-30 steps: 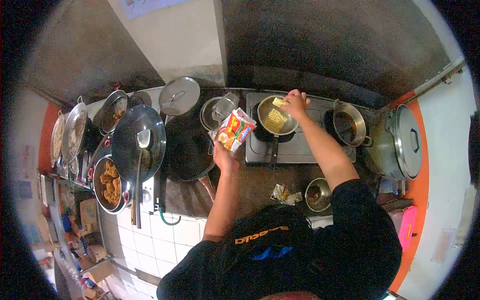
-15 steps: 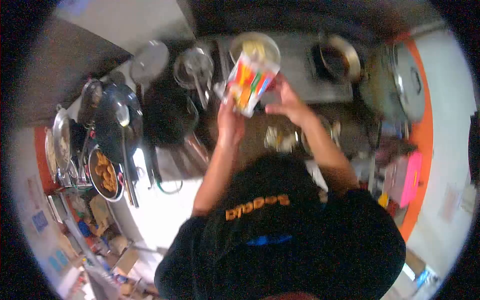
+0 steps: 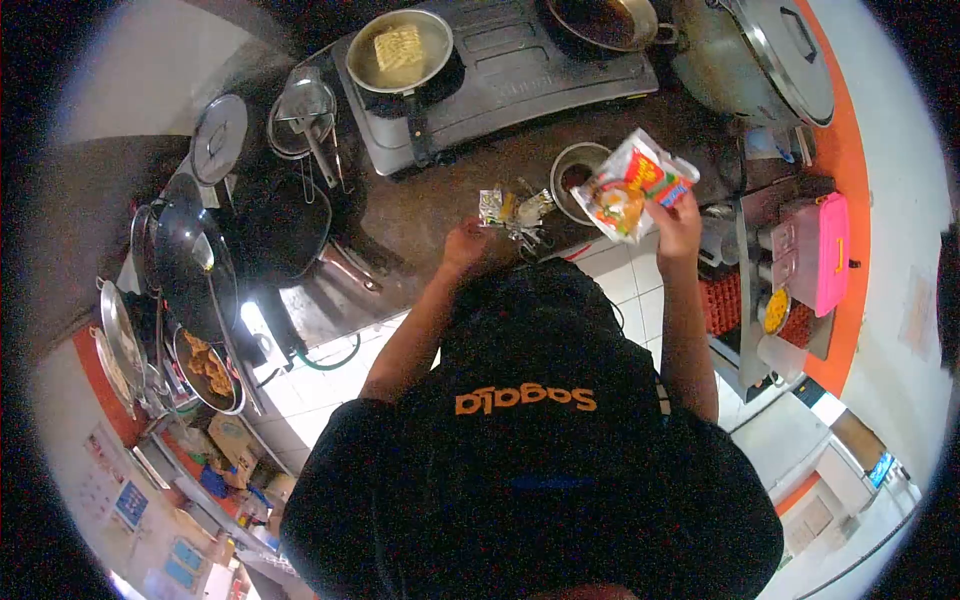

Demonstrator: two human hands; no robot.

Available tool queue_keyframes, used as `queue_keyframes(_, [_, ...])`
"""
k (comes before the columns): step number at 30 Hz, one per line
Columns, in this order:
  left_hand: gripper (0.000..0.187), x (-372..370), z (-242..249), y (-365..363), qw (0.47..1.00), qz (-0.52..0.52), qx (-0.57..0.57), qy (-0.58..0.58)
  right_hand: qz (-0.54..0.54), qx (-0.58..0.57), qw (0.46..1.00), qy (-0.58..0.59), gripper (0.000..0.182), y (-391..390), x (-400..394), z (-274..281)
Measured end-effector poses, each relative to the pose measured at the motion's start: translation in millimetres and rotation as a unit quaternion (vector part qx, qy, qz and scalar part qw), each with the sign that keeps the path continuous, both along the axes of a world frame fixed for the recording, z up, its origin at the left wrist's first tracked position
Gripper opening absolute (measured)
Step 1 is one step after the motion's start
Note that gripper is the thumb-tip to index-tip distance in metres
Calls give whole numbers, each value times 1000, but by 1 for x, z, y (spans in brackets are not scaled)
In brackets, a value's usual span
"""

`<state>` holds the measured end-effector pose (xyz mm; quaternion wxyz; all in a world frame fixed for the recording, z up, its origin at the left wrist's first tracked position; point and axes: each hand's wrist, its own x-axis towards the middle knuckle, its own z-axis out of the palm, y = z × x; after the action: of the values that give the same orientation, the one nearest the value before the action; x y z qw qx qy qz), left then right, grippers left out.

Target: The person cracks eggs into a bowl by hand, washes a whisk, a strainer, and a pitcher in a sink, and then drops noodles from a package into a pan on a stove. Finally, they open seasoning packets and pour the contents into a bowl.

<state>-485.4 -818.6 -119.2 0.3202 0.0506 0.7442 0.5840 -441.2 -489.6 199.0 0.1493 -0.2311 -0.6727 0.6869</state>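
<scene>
My right hand (image 3: 680,222) grips an instant noodle packet (image 3: 632,190), printed red, green and white, over the counter's right part. Just behind the packet stands a bowl (image 3: 574,172) with something dark in it. My left hand (image 3: 466,247) is low at the counter's front edge, fingers curled together; what they hold, if anything, is hidden. Right beside it lie several torn silver seasoning sachets (image 3: 516,210). On the stove's left burner, a pan (image 3: 440,42) of liquid holds a pale block of noodles (image 3: 398,50).
A two-burner stove (image 3: 505,100) stands at the back, with a dark-filled pan (image 3: 605,22) on its right. A large lidded pot (image 3: 715,60) is at the right. Woks (image 3: 195,245), strainers (image 3: 303,112) and a pan of fried food (image 3: 207,368) crowd the left.
The noodle packet has moved right and towards me, now in my right hand alone. My left hand has let go of it and come down beside the sachets. The view has shifted.
</scene>
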Motion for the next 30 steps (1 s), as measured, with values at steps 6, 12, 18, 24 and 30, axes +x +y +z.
queue_keyframes(6, [89, -6, 77, 80, 915, 58, -389, 85, -67, 9, 992, -107, 43, 8, 81, -33])
queue_keyframes(12, [97, -26, 73, 124, 839, 192, -508, -16, -71, -54, 977, -193, 48, 3, 119, -39])
queue_keyframes(18, [88, -17, 55, 108, 822, 233, -517, 56, -71, -41, 978, -192, 40, 20, 142, -44])
queue_keyframes(24, [88, 39, 91, 140, 828, 252, -501, 15, -70, -11, 978, -195, 41, 36, 148, -42])
queue_keyframes(30, [99, 51, 84, 187, 813, 188, -532, -142, -54, -20, 978, -201, 48, 42, 150, -41])
